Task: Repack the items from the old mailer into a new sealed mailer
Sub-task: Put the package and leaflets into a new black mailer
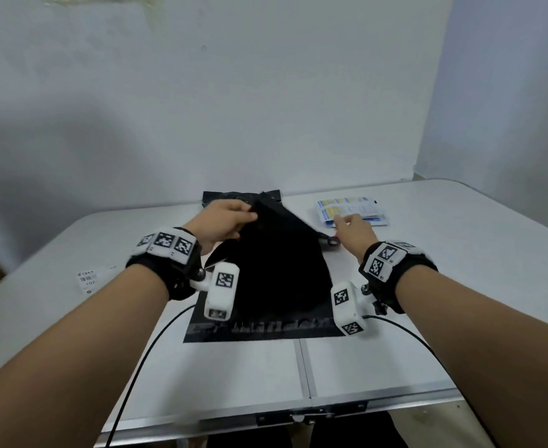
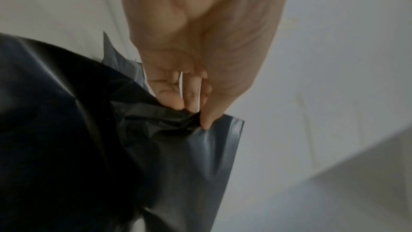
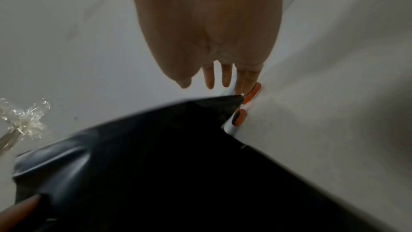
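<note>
We have the black mailer (image 1: 272, 270) lifted by its top edge in our left hand (image 1: 224, 223), thumb and fingers pinched tight on the crumpled plastic, probably to raise it clear of the second black mailer (image 1: 259, 329) lying flat on the table (image 1: 395, 360) beneath. Our right hand (image 1: 353, 231) reaches out with fingers straight and holding nothing, toward the orange-handled scissors (image 1: 332, 242) at about two o'clock of the lifted bag, likely to cut it open. The printed packets (image 1: 351, 210) lie just beyond, at one o'clock.
</note>
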`<action>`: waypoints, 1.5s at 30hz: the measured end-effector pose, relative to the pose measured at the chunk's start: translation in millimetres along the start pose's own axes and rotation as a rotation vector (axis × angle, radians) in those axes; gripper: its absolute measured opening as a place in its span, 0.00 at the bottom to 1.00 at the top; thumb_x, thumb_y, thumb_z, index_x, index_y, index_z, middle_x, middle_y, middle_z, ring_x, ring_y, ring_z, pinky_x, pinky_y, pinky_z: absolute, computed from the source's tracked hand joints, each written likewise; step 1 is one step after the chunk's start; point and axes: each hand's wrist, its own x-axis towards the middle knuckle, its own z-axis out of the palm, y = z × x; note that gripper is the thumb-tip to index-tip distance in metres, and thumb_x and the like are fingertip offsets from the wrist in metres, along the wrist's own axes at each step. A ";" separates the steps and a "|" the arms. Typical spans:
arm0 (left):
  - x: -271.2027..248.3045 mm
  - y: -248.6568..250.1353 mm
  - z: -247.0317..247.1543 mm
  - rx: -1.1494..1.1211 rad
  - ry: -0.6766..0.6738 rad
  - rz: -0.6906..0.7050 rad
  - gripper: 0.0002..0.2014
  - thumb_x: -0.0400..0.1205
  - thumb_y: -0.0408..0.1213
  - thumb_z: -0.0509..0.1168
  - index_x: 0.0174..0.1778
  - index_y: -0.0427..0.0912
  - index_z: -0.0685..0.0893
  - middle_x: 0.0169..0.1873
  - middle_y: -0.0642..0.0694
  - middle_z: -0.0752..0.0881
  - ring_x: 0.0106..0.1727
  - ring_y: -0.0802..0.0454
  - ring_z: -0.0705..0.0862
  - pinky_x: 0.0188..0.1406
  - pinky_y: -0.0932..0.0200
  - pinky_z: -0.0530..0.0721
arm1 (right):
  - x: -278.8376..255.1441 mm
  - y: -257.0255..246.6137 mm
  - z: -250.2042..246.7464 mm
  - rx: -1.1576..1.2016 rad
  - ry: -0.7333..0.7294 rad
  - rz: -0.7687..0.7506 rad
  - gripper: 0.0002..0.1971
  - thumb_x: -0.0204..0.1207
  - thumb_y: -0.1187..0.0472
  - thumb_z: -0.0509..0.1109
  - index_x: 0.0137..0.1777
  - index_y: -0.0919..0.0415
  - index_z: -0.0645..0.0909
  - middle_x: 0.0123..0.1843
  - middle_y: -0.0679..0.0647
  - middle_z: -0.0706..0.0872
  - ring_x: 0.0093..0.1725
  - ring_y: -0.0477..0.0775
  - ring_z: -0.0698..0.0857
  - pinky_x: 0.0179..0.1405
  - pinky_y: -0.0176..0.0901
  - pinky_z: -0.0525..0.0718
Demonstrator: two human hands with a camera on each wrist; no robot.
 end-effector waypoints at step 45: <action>123.8 19.9 111.6 0.644 -0.014 0.093 0.22 0.81 0.31 0.61 0.72 0.44 0.74 0.74 0.42 0.71 0.67 0.46 0.78 0.66 0.58 0.75 | 116.8 47.9 -57.7 0.289 0.268 0.315 0.24 0.79 0.66 0.59 0.75 0.66 0.66 0.76 0.65 0.69 0.73 0.65 0.73 0.71 0.49 0.73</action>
